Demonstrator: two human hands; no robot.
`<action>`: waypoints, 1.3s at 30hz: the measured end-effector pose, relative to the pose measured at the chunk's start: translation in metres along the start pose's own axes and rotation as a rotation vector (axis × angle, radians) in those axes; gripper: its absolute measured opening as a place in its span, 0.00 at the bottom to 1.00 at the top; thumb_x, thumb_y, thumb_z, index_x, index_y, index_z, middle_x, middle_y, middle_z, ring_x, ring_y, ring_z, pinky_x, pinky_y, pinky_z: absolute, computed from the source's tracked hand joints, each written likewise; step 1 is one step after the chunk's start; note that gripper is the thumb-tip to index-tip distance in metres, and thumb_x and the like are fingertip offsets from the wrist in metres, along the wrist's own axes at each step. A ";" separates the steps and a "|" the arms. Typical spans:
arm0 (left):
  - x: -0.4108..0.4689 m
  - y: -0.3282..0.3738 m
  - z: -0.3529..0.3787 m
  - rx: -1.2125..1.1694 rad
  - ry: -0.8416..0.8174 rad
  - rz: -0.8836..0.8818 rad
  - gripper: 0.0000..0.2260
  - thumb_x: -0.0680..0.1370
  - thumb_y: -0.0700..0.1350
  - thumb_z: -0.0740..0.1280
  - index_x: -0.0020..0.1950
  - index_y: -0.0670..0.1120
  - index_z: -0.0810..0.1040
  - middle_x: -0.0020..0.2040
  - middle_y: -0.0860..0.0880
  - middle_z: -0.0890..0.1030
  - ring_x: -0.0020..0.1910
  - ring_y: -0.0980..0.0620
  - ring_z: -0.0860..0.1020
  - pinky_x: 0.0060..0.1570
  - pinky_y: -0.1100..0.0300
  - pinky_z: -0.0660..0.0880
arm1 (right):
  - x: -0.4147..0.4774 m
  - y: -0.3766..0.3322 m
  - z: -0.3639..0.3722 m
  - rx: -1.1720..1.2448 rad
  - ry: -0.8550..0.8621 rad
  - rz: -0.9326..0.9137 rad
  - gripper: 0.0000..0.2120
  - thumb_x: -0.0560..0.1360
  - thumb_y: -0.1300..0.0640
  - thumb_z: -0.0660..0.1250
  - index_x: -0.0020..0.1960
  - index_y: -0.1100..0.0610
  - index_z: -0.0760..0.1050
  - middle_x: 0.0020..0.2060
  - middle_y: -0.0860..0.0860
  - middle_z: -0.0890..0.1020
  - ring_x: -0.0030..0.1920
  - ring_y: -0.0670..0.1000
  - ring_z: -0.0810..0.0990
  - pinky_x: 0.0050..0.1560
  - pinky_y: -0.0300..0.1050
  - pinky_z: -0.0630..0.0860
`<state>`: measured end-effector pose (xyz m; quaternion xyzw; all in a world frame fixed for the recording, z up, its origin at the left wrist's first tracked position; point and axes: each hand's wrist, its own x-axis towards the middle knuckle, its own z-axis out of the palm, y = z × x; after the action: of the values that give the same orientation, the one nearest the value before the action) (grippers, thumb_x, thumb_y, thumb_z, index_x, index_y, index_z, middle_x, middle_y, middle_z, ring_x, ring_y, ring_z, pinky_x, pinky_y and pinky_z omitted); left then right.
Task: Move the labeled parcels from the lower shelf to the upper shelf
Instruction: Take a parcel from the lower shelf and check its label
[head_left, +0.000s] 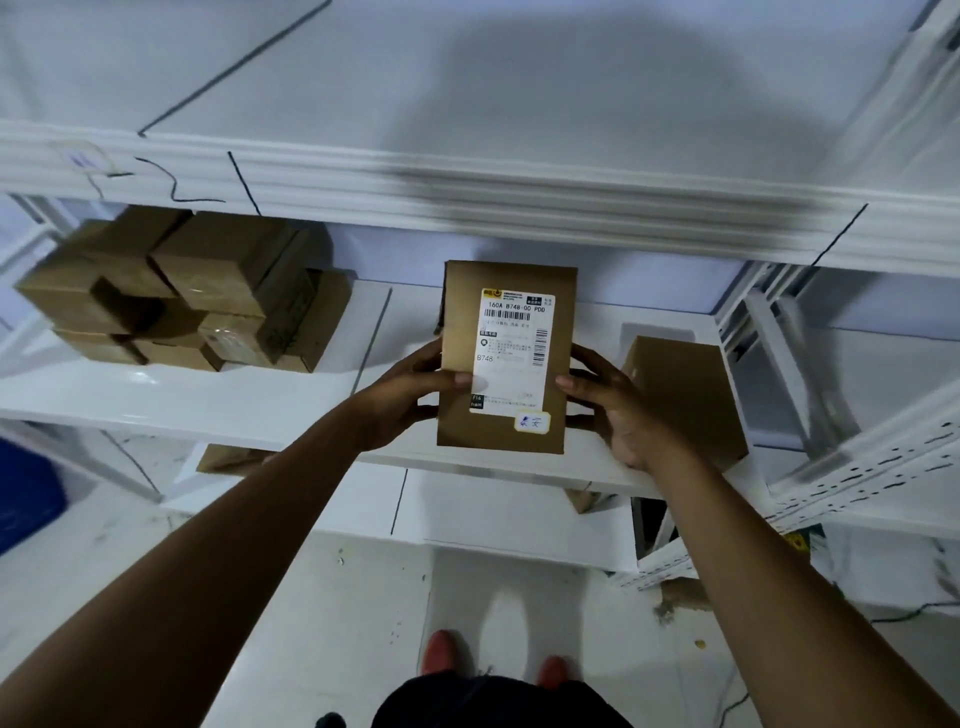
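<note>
A brown cardboard parcel (506, 280) with a white shipping label facing me is held between both hands, just above the lower shelf (260, 405). My left hand (402, 395) grips its left edge, thumb on the front. My right hand (618, 405) grips its right edge. The upper shelf (467, 83) stretches across the top of the view with nothing on it in sight. Another brown parcel (685, 395) lies on the lower shelf at the right, partly behind my right hand.
A stack of several brown boxes (192, 291) stands on the lower shelf at the left. White perforated uprights (857, 467) frame the shelving on the right. More boxes (228, 460) show on a shelf below. My feet (441, 652) stand on a pale floor.
</note>
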<state>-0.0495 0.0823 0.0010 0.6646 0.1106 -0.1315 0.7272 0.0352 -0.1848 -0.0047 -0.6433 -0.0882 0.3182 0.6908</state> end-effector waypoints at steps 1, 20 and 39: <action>-0.003 -0.001 -0.003 -0.006 0.017 0.002 0.23 0.79 0.44 0.71 0.73 0.57 0.74 0.68 0.50 0.83 0.69 0.44 0.79 0.69 0.42 0.76 | 0.003 -0.002 0.004 -0.014 -0.009 0.005 0.36 0.56 0.43 0.85 0.63 0.41 0.78 0.54 0.50 0.89 0.59 0.53 0.86 0.58 0.59 0.82; -0.118 -0.043 -0.051 -0.208 0.643 0.147 0.19 0.84 0.54 0.62 0.75 0.57 0.74 0.68 0.50 0.83 0.70 0.43 0.79 0.67 0.44 0.76 | 0.069 0.007 0.141 -0.184 -0.399 0.088 0.26 0.80 0.49 0.68 0.77 0.40 0.68 0.61 0.44 0.86 0.66 0.50 0.81 0.62 0.62 0.77; -0.291 0.010 -0.261 -0.263 0.925 0.426 0.14 0.79 0.49 0.69 0.65 0.53 0.82 0.64 0.44 0.85 0.61 0.39 0.83 0.64 0.38 0.78 | 0.076 -0.055 0.435 -0.183 -0.596 -0.139 0.16 0.80 0.52 0.69 0.63 0.36 0.75 0.59 0.43 0.86 0.59 0.49 0.85 0.44 0.42 0.82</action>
<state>-0.3167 0.3560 0.0838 0.5642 0.2979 0.3413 0.6902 -0.1181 0.2208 0.0934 -0.5736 -0.3588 0.4353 0.5940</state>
